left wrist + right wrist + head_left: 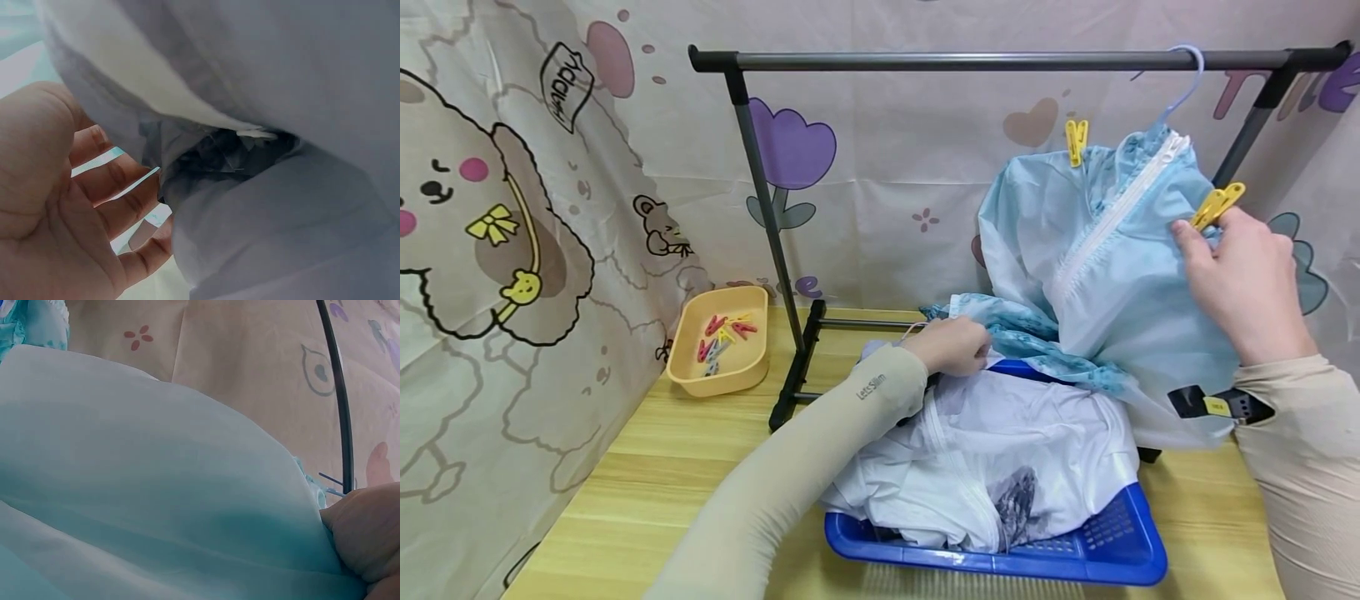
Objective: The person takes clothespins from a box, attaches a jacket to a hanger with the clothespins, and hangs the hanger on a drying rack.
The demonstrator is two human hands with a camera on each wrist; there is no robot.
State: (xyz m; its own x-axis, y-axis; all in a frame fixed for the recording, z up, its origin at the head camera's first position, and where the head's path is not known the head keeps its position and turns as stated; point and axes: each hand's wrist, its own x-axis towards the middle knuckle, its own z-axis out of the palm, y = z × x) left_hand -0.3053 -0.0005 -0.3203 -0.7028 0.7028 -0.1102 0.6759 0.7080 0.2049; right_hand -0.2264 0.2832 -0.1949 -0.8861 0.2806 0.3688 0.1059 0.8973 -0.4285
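Observation:
A light blue zip jacket [1097, 225] hangs on a pale blue hanger [1187, 79] at the rail's right end. My right hand [1255, 279] pinches its shoulder, thumb in front, beside a yellow clothespin [1216, 207]. Another yellow clothespin [1077, 142] grips the other shoulder. My left hand [958, 343] is over the basket's back edge, near the jacket's patterned blue sleeve [1011, 321]. In the left wrist view its fingers [128, 206] are slightly bent and spaced apart, their tips against a pale grey garment [269, 231]. A white garment [1030, 442] lies below in the blue basket [1000, 565].
The black clothes rack [1000, 62] stands on the wooden table [640, 492]. At its left is a yellow tray [677, 350] with red, yellow and grey clothespins. A patterned cloth [895, 208] hangs behind. My right wrist wears a black strap [1221, 406].

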